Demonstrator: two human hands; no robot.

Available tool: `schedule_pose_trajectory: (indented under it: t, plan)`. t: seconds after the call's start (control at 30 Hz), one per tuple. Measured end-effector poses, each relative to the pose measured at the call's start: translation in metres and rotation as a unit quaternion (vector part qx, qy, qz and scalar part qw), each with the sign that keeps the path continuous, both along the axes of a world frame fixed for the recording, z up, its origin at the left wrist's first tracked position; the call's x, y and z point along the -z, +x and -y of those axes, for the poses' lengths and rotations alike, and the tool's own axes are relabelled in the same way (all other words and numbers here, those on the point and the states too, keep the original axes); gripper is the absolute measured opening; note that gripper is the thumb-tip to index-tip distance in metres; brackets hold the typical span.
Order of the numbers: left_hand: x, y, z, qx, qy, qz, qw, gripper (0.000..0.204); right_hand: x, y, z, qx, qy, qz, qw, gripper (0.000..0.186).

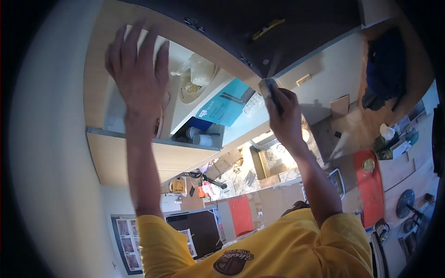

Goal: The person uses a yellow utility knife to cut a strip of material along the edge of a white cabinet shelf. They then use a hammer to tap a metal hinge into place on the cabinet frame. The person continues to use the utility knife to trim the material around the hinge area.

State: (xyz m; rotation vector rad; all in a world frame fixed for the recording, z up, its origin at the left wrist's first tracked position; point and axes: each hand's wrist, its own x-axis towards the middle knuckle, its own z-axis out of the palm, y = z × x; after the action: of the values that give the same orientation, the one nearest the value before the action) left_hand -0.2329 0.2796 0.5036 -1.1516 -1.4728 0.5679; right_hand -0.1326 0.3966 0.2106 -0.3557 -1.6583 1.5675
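My left hand [139,69] is raised at the upper left, fingers spread and slightly blurred, in front of the open wood-edged cabinet [104,55]. Nothing shows in it. My right hand [286,116] is wrapped round a dark-handled tool [268,87] with a flat, pale head, held up at the cabinet frame's corner beside a dark panel [306,28]; the tool's exact kind is unclear. Inside the cabinet are a turquoise box [225,103], a clear plastic bag [200,69] and white tubs [202,140].
Metal hinges [194,24] sit along the dark panel's edge, and a slim yellow object [268,28] lies against that panel. Far below are a sink [273,160] with cluttered surroundings, a red mat [368,185] and a dark cloth bundle [384,69]. A plain wall [51,139] rises at left.
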Motion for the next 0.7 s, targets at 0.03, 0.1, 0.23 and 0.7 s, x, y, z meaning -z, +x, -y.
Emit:
schedule_pose_trajectory:
  t: [0.03, 0.1, 0.23, 0.7]
  plan:
    - [-0.017, -0.006, -0.012, -0.019, -0.039, -0.033, 0.999, 0.034, -0.002, 0.011, -0.008, -0.004, -0.011, -0.017, 1.000, 0.040]
    - [-0.041, -0.016, -0.023, -0.080, -0.105, -0.076, 0.988, 0.034, 0.015, 0.023, -0.025, 0.030, 0.008, -0.031, 0.999, 0.036]
    - [-0.092, -0.015, -0.026, -0.150, -0.242, -0.023, 0.958, 0.036, 0.052, 0.058, -0.060, 0.048, -0.014, 0.070, 0.996, 0.034]
    - [-0.051, -0.068, -0.012, -0.068, -0.058, -0.128, 0.988, 0.046, -0.039, -0.029, -0.164, 0.148, 0.373, -0.099, 0.911, 0.028]
